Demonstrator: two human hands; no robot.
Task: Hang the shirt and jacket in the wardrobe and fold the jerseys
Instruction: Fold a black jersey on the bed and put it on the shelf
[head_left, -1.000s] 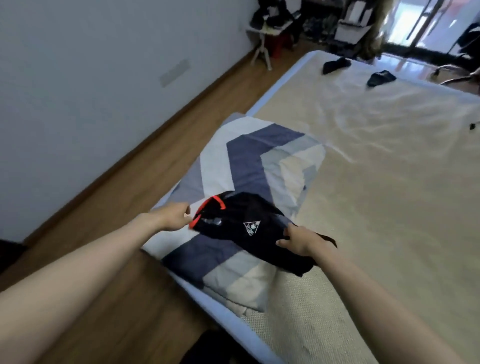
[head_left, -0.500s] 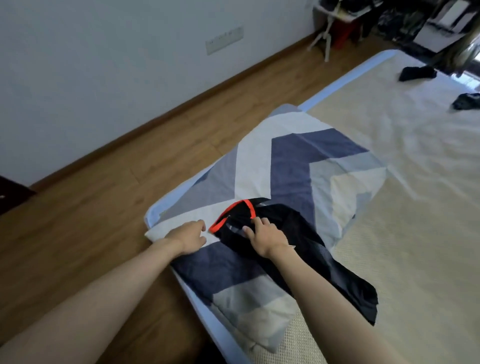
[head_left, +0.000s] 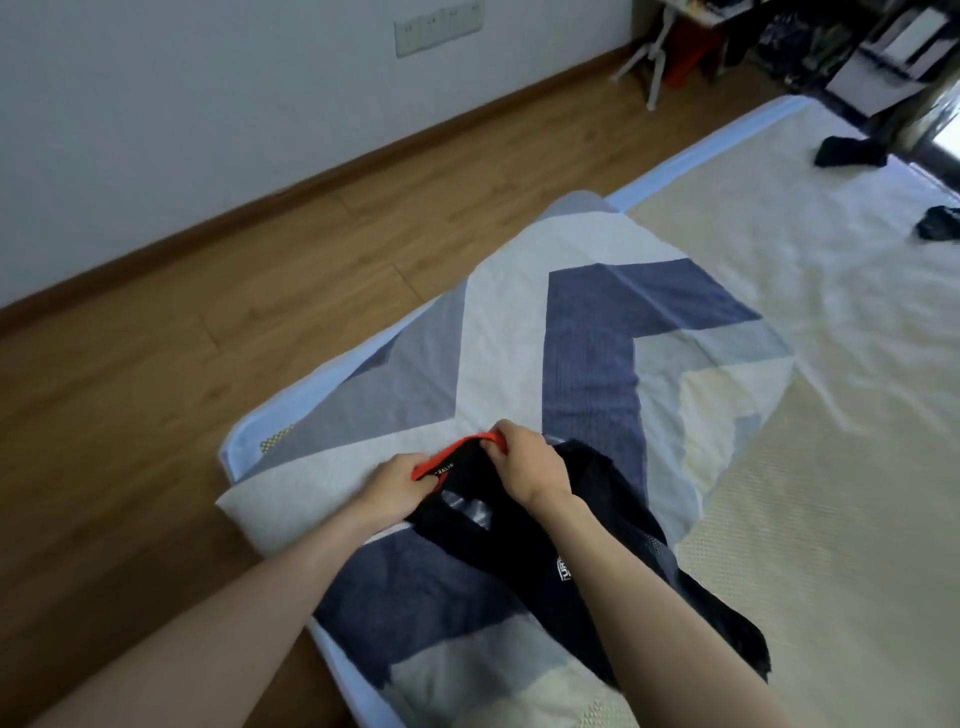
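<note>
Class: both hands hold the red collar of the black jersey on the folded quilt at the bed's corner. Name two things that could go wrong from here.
1. The left hand and right hand grip only the red collar; the black jersey trails bunched, so a fold may come out crooked.
2. The folded quilt lies at the bed's corner, beside the wooden floor; a pull leftward might drag the jersey off.

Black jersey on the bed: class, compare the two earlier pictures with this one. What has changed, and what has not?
Both hands have moved onto the red collar: the left hand and right hand now pinch it, where before the left rested on the quilt and the right lay on the cloth. The jersey still lies on the patterned quilt.
</note>
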